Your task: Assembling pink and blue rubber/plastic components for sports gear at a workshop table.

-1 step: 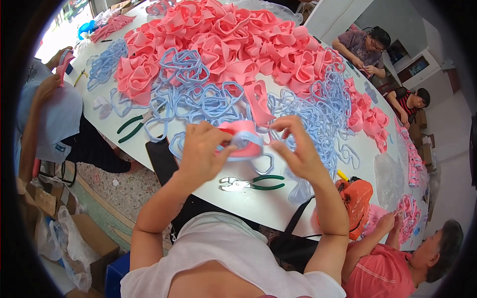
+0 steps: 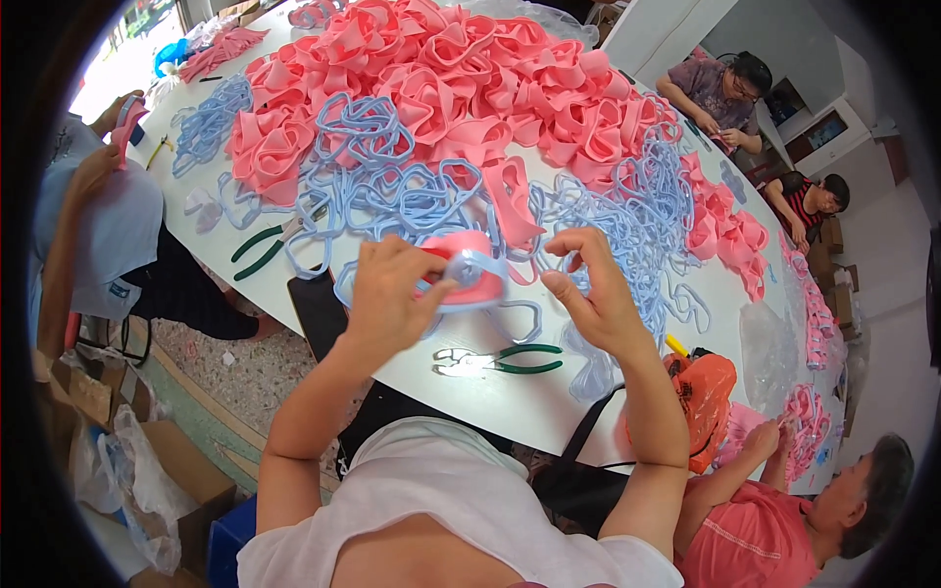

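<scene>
My left hand [image 2: 392,294] is closed on a pink strap loop [image 2: 477,243] with a light blue cord loop [image 2: 475,269] wrapped around it, raised over the near part of the table. The held piece is somewhat blurred. To its right, my right hand [image 2: 598,294] is apart from it, fingers curled but spread from the thumb, with nothing visible between them. Just beyond lies a loose pink strap [image 2: 512,201]. Green-handled pliers [image 2: 498,361] rest on the table below my hands.
A large heap of pink straps [image 2: 431,88] covers the far middle of the white table [image 2: 421,387]. Tangled blue cord loops [image 2: 392,201] lie nearer. A second pair of pliers [image 2: 260,253] is at left; an orange bag [image 2: 701,407] stands right. Several people work around the table.
My left hand has shifted slightly left with the pink strap and blue loop. My right hand has drawn a little to the right, widening the gap between them.
</scene>
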Available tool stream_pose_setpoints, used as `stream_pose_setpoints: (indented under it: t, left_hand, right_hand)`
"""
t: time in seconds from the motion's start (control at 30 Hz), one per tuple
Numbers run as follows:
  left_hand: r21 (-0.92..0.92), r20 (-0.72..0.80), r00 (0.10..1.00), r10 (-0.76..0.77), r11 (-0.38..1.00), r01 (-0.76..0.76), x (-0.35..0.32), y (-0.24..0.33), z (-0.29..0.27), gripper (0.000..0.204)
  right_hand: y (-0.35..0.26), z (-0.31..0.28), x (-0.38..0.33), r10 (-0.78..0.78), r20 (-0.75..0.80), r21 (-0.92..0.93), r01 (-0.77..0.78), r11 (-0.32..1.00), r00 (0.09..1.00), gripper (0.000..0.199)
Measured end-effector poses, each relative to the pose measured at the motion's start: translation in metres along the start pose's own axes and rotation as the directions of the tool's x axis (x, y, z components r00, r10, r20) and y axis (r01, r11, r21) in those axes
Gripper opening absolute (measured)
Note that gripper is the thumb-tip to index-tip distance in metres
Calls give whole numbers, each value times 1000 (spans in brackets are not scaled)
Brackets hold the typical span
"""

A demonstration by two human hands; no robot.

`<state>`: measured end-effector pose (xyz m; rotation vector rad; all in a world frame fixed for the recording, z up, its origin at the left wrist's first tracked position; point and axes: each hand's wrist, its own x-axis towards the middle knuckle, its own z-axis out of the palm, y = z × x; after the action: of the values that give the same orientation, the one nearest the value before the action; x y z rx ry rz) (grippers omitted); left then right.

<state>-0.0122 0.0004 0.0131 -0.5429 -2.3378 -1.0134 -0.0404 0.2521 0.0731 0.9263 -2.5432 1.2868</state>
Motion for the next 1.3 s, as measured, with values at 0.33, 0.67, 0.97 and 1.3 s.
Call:
stream_pose_setpoints:
  t: [0.33,0.67,0.97,1.3]
  left_hand:
    - [-178,40,918,-394,901,395,-17,-33,-16,22]
    - [-347,153,863,-481,792,503,-24,-38,-30,22]
    - [-41,-15,966,-257,966,256,-28,-15,-52,20]
    - [93,-4,1000,-19,995,20,-32,-13,-69,22]
  right_hand:
    - [65,59,-93,168,596,-650,349,675,786,59]
    - [78,54,-104,151,647,-585,361,726,747,32]
    - [64,70,-101,405,524,-773,218,596,749,24]
    - [-10,-13,-19,162,385,-338,-25,941,909,59]
